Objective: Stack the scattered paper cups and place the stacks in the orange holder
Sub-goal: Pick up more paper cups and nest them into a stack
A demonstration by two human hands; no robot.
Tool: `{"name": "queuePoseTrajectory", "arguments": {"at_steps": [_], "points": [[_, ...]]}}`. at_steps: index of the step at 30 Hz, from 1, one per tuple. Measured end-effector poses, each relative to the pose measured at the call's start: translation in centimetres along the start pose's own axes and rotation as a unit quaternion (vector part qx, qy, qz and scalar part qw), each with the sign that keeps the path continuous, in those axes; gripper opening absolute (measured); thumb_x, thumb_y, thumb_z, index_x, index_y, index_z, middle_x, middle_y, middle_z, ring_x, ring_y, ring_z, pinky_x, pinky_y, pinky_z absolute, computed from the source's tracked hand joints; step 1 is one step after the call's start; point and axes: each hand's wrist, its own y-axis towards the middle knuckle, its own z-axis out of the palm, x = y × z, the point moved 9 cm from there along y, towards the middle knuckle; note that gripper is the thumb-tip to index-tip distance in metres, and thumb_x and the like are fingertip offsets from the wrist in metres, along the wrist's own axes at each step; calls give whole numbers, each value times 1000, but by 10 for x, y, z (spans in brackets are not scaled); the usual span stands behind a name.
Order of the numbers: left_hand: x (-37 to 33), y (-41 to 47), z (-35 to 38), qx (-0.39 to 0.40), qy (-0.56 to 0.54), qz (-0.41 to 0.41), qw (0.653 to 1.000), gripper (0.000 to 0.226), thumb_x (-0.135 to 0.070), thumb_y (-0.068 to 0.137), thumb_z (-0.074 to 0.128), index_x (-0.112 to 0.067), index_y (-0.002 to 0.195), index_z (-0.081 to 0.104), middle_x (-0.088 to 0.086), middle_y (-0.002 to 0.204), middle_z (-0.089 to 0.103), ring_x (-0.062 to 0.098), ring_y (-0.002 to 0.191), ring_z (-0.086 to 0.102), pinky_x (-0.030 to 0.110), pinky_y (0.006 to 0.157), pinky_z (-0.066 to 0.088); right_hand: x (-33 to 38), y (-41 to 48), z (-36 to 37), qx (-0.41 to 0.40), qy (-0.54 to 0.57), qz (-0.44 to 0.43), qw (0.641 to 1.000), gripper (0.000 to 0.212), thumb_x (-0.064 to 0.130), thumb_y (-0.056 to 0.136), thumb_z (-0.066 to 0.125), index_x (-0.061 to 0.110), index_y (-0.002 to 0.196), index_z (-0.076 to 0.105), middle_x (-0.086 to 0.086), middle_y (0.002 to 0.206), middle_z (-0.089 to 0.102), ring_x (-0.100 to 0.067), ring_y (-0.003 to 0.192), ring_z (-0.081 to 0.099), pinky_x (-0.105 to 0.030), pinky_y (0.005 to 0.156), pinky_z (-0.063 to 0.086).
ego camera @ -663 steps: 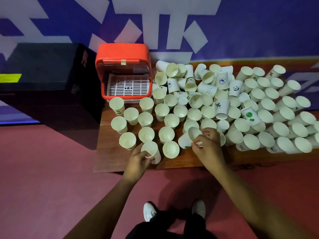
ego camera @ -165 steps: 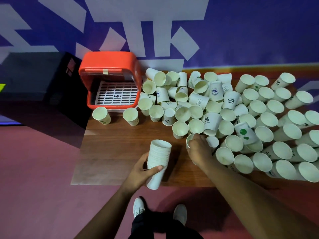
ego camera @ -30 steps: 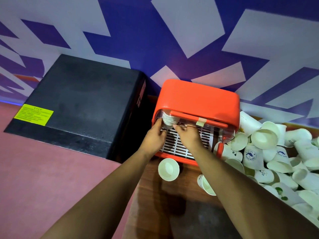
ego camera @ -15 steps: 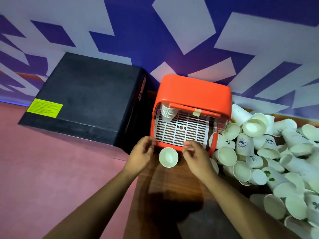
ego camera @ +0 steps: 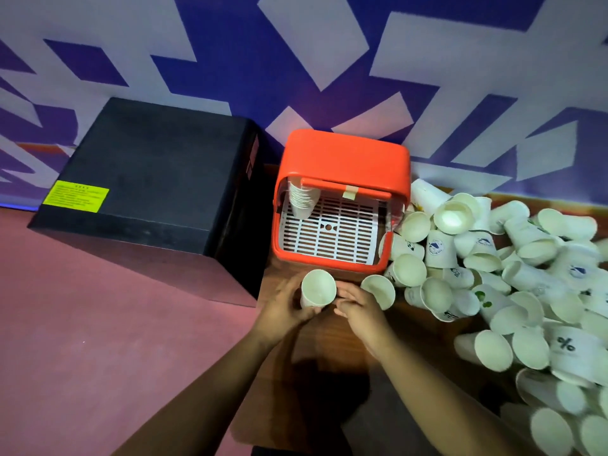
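One stack of cups (ego camera: 301, 200) is seen set upside down on the white grid inside the orange holder (ego camera: 345, 153), in its corner at 10 o'clock; the rest of the grid is bare. A single upright cup (ego camera: 318, 288) is held just in front of the holder, at 6 o'clock from it. The left hand (ego camera: 284, 309) is wrapped on this cup, its fingers clamped around the wall. The right hand (ego camera: 357, 311) is placed just beside the cup, fingers curled; contact cannot be told. A large heap of loose cups (ego camera: 513, 284) is left unstacked from 3 to 5 o'clock, so most of the task is judged outstanding. The worktop (ego camera: 332, 343) edge runs close at 9 o'clock beside a black box (ego camera: 148, 179); open room remains at 6 o'clock.
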Motion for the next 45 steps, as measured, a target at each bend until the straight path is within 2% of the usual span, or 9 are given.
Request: {"name": "queuePoseTrajectory", "arguments": {"at_steps": [7, 12, 17, 23, 26, 30, 34, 39, 45], "points": [[-21, -43, 76, 77, -6, 10, 997, 69, -33, 76, 83, -35, 137, 50, -10, 135, 58, 12, 129, 54, 43, 108, 45, -57, -49, -62, -21, -68, -15, 997, 40, 9, 84, 58, 48, 92, 66, 10, 108, 70, -12, 105, 65, -41, 98, 52], [-41, -61, 131, 102, 5, 1, 995, 68, -24, 80, 80, -28, 141, 49, -17, 138, 55, -1, 129, 50, 32, 112, 41, -83, -77, -107, -42, -84, -40, 995, 38, 0, 82, 68, 28, 107, 60, 11, 107, 67, -5, 104, 63, -24, 89, 51], [-56, -67, 175, 125, 16, -4, 992, 68, -19, 81, 77, -26, 142, 48, -12, 141, 55, 2, 131, 48, 29, 113, 39, -103, -93, -144, -42, -129, -66, 989, 37, 6, 83, 72, 23, 113, 57, 13, 108, 64, 2, 101, 61, -10, 82, 47], [-53, -71, 197, 140, 10, -34, 989, 76, -15, 82, 74, -29, 148, 38, -8, 146, 51, 10, 135, 49, 30, 109, 44, -123, -99, -176, -55, -152, -87, 983, 44, 16, 82, 73, 19, 123, 58, 7, 115, 63, -8, 106, 62, -36, 94, 52], [-55, -66, 172, 69, 32, -57, 995, 61, -5, 86, 70, -18, 138, 43, -6, 123, 61, 19, 116, 62, 31, 94, 52, -117, -113, -210, -115, -205, -134, 963, 40, 20, 83, 71, 19, 121, 58, 5, 114, 59, -7, 103, 60, -31, 91, 52], [-78, -45, 113, -134, 81, -82, 984, 68, -23, 76, 85, -9, 127, 42, 6, 116, 44, 27, 110, 51, 43, 93, 49, -108, -126, -263, -244, -248, -178, 920, 32, 16, 76, 76, 12, 105, 62, -2, 107, 56, -22, 95, 60, -38, 85, 52], [-100, -8, 119, -105, 113, -58, 986, 98, -36, 66, 91, -11, 141, 34, 11, 136, 40, 27, 131, 35, 43, 106, 40, -113, -110, -272, -225, -361, -162, 890, 35, 26, 72, 80, 8, 98, 67, -9, 107, 58, -29, 99, 59, -42, 86, 52], [-109, 13, 135, -90, 177, -28, 980, 89, -35, 70, 88, -11, 140, 38, 13, 140, 42, 33, 129, 42, 44, 106, 41, -114, -101, -260, -200, -472, -166, 842, 16, 19, 73, 73, 9, 82, 66, -10, 98, 58, -34, 92, 58, -42, 84, 51], [-118, 14, 139, -85, 165, 18, 982, 76, -34, 74, 86, -14, 135, 45, 9, 134, 51, 26, 122, 48, 38, 100, 44, -78, -125, -268, -280, -383, -236, 848, 10, 9, 73, 74, 8, 76, 65, -8, 93, 58, -29, 86, 58, -40, 75, 53]]}}
